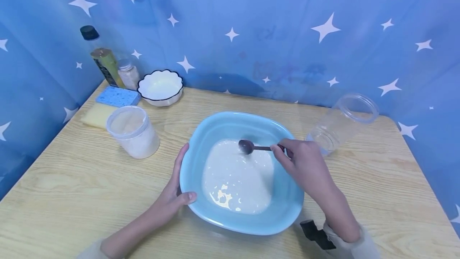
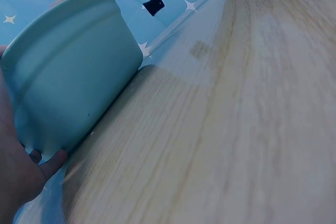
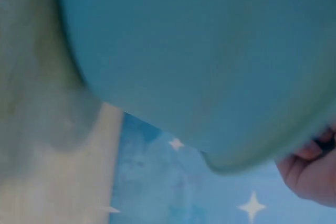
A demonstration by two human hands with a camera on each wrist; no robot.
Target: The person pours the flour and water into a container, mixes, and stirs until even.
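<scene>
A light blue plastic basin (image 1: 244,227) stands on the wooden table, with a milky white liquid (image 1: 237,179) in its bottom. My left hand (image 1: 172,195) holds the basin's left side, thumb at the rim and fingers along the outer wall. In the left wrist view, fingers (image 2: 52,163) touch the wall low down. My right hand (image 1: 302,163) grips the handle of a dark brown spoon (image 1: 246,146) over the basin's right rim. The spoon's bowl overlaps the liquid's far edge in the head view. The right wrist view shows mostly the basin's outer wall (image 3: 199,51).
A clear empty plastic jar (image 1: 341,123) stands behind my right hand. To the left are a tub of white powder (image 1: 134,135), a blue sponge (image 1: 118,96), a yellow sponge (image 1: 98,116), a scalloped white bowl (image 1: 161,101), a small jar (image 1: 128,74) and an oil bottle (image 1: 106,65).
</scene>
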